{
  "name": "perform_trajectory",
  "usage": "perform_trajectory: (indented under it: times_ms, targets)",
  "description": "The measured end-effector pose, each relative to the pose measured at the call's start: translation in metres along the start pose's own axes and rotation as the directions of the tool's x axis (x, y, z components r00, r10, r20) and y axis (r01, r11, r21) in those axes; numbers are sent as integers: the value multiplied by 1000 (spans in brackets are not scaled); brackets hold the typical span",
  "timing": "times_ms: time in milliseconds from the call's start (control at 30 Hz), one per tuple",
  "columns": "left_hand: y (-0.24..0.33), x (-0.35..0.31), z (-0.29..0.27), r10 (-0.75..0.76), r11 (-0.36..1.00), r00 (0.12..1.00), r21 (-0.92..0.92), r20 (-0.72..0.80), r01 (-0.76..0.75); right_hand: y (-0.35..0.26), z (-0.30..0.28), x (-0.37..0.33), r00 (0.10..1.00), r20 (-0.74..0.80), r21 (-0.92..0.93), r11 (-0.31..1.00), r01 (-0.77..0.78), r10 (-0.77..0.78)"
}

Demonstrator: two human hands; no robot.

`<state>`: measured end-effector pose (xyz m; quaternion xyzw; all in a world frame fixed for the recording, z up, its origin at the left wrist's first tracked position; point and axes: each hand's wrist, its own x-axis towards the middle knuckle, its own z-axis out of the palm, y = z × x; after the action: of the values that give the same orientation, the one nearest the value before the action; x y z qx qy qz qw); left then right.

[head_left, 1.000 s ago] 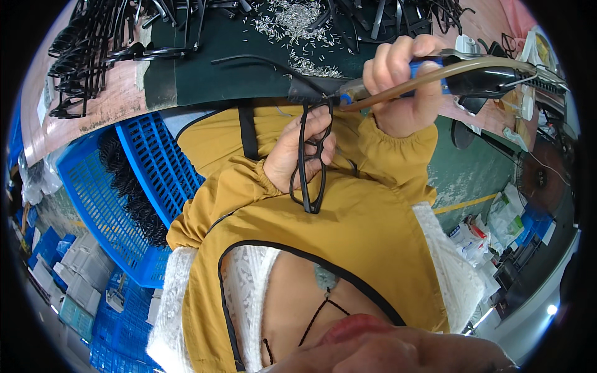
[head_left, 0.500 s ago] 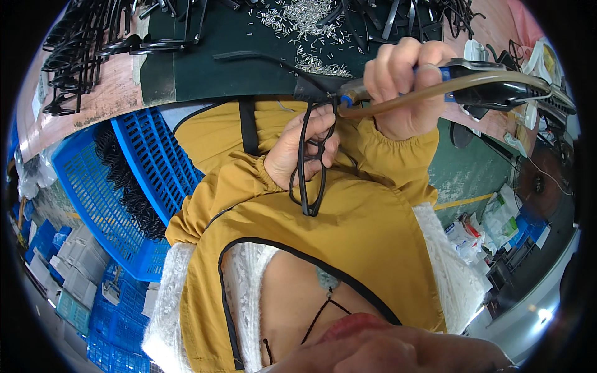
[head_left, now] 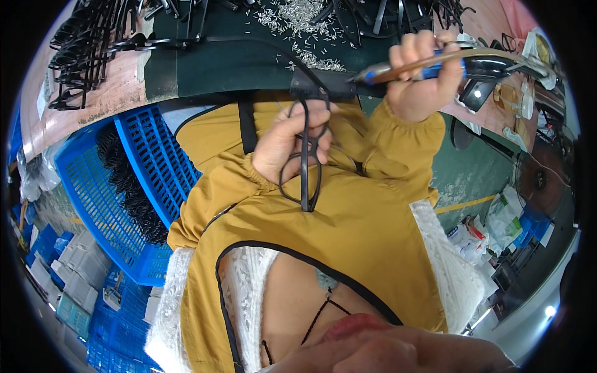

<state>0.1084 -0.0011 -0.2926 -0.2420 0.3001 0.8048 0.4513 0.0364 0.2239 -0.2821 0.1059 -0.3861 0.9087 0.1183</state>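
Observation:
My left hand (head_left: pixel 292 140) is closed around a black eyeglass frame (head_left: pixel 305 165), held upright in front of my apron just below the table edge. One temple of the frame reaches up and left over the dark mat, and its hinge end is beside a small black block (head_left: pixel 311 84) at the table edge. At the right, my right hand (head_left: pixel 426 81) grips a powered screwdriver (head_left: pixel 472 67) with blue and black parts and a brownish hose (head_left: pixel 429 62). Its tip points left toward the block, apart from the glasses.
Many small silvery screws (head_left: pixel 298 22) lie scattered on the dark green mat (head_left: pixel 230 71). Black glasses frames (head_left: pixel 74 59) are piled at the left of the table, and more black parts lie at the back. A blue basket (head_left: pixel 87 168) with black pieces stands left of my lap.
My right hand has drawn the screwdriver rightward, off the hinge area of the glasses. My left hand has shifted slightly left with the frame, turning it a little.

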Motion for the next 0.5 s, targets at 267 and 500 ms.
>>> perform_trajectory:
  times_ms: [267,500]
  targets:
    - [43,-10,7,425,886,905,225,-39,-406,-18,17,-53,945,-249,-799,596,-77,-212]
    - [28,8,29,870,483,491,247,-30,-840,-1,39,-63,981,161,-948,292,125,104]
